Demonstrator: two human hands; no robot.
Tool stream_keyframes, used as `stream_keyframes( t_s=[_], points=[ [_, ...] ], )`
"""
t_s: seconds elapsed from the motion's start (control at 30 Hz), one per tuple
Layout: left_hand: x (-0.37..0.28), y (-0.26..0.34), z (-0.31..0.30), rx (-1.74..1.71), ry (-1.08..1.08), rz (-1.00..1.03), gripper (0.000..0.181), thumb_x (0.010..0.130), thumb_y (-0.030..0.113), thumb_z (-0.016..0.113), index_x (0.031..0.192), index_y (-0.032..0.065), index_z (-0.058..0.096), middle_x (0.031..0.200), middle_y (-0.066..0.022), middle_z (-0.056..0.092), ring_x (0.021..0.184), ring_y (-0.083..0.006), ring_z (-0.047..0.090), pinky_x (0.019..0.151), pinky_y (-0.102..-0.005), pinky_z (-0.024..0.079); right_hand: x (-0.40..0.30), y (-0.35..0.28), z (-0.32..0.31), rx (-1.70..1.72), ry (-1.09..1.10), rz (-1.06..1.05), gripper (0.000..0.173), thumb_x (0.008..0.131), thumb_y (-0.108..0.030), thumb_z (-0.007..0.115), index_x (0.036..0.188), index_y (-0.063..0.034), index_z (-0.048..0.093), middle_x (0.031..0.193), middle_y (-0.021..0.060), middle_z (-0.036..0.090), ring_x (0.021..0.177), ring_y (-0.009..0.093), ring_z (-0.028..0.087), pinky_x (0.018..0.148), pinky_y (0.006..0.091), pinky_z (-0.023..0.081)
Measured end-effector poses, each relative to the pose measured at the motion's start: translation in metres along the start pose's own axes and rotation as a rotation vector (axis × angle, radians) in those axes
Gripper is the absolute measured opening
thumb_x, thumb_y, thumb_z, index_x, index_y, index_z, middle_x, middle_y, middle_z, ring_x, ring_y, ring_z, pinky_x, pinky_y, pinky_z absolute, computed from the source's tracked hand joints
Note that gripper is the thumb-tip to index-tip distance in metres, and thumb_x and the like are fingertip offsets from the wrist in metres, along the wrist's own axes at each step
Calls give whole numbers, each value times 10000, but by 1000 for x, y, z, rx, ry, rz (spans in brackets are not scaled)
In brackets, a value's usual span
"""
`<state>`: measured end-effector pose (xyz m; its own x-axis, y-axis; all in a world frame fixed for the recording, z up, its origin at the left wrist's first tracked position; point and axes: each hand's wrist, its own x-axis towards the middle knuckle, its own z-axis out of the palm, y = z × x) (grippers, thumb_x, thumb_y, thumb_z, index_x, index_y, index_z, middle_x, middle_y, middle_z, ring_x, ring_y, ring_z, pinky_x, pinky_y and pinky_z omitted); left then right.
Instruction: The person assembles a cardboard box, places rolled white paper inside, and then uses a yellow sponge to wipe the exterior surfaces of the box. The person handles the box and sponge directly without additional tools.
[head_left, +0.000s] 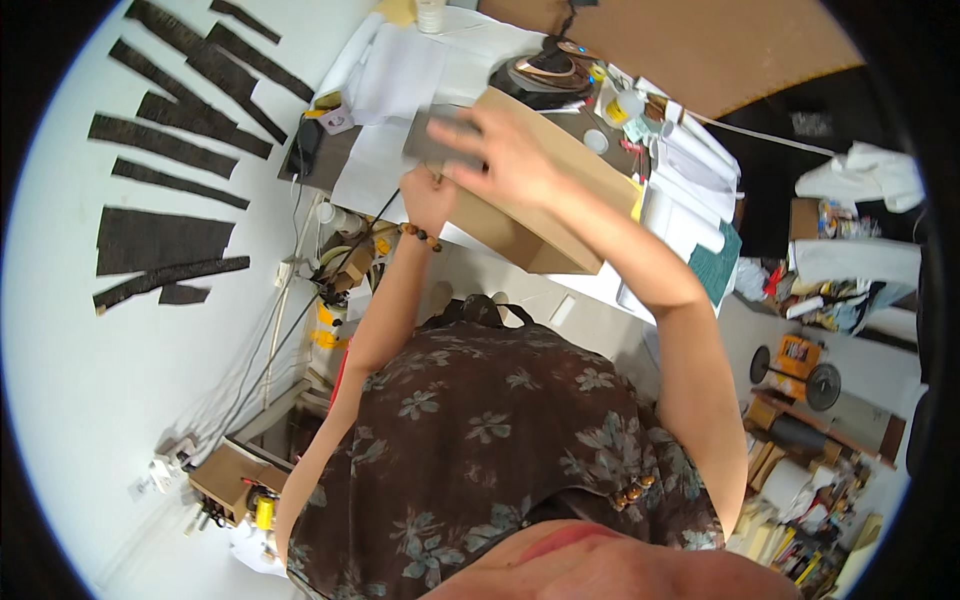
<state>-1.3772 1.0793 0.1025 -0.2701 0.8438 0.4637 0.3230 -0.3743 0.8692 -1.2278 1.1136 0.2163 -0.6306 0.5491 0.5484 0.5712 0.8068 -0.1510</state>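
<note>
A long brown cardboard box (555, 142) lies aslant over the near edge of a cluttered worktable, partly over white paper. At its left end is a flat dark grey piece (424, 135), blurred, whose material I cannot tell. My right hand (499, 154) is spread over that piece and the box end, its fingers apart. My left hand (429, 196), with a bead bracelet at the wrist, is closed at the box's near left corner; what lies inside its fingers is hidden.
An iron (544, 75) stands behind the box. Paper rolls (690, 165) and a green cutting mat (712, 262) lie right, a phone (306, 142) left. Cables (300, 300) hang along the left wall, which bears dark strips (165, 142). A dumbbell (795, 379) is farther right.
</note>
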Motion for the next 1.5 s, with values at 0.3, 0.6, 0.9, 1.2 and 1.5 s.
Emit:
stream_keyframes(
  t_s=[0.3, 0.6, 0.9, 1.2, 1.5],
  points=[
    [-10, -34, -5, -66, -78, -185, 160, 813, 40, 660, 694, -29, 576, 580, 28, 537, 562, -41, 429, 471, -243, 341, -265, 219, -67, -419, 165, 1141, 655, 697, -492, 722, 1220, -112, 619, 880, 191, 651, 898, 367, 620, 825, 409, 511],
    [-11, -34, -22, 28, -53, -132, 251, 800, 22, 644, 591, 3, 506, 525, 57, 457, 544, -30, 372, 468, -229, 288, -369, 179, 14, -608, -176, 1211, 930, 684, -350, 756, 1438, -42, 306, 1473, 228, 279, 1399, 378, 215, 1137, 503, 174],
    [-8, -36, -10, 68, -84, -69, 132, 777, -34, 589, 649, -41, 555, 553, 34, 521, 562, -56, 425, 478, -248, 339, -367, 221, 50, -354, -250, 1108, 455, 856, -226, 555, 1279, -64, 514, 1008, 180, 669, 892, 369, 654, 785, 463, 526],
    [-11, -45, -9, 31, -37, -179, 56, 777, 4, 623, 750, -45, 618, 562, -35, 576, 572, -32, 462, 505, -239, 397, -30, 79, -62, 180, 137, 324, 398, 877, -146, 583, 1217, 7, 444, 1111, 245, 589, 963, 358, 626, 834, 422, 506],
    [-6, -14, -10, 97, -32, -93, 78, 766, 65, 643, 789, -9, 645, 597, -151, 577, 538, -219, 560, 522, -306, 436, -19, -70, -3, 502, -182, -37, 408, 796, -27, 511, 1203, -8, 533, 1222, 187, 570, 1039, 339, 584, 927, 422, 465]
  ],
)
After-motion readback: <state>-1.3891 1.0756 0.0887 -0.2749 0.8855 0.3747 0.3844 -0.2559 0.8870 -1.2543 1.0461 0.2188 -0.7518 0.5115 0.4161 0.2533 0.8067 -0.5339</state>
